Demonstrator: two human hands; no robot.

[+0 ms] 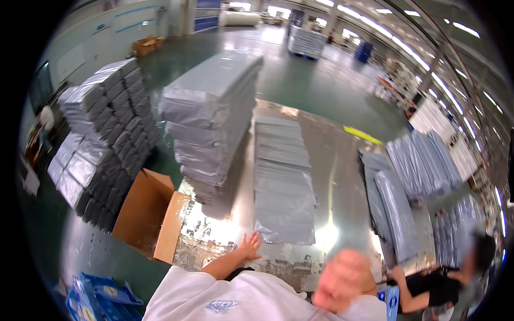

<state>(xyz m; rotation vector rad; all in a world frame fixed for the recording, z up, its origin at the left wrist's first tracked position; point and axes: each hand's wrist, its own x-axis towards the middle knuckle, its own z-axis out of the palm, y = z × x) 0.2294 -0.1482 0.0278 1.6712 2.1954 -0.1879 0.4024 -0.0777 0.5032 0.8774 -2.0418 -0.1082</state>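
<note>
The left hand (249,246) rests spread and empty on the metal table (342,176), just short of the flat grey bag (284,214). The right hand (342,281) is blurred; its state cannot be told. Grip the bag's near edge squarely.

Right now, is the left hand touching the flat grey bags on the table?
Apart. The head view shows bare table between the left hand and the grey bags.
</note>
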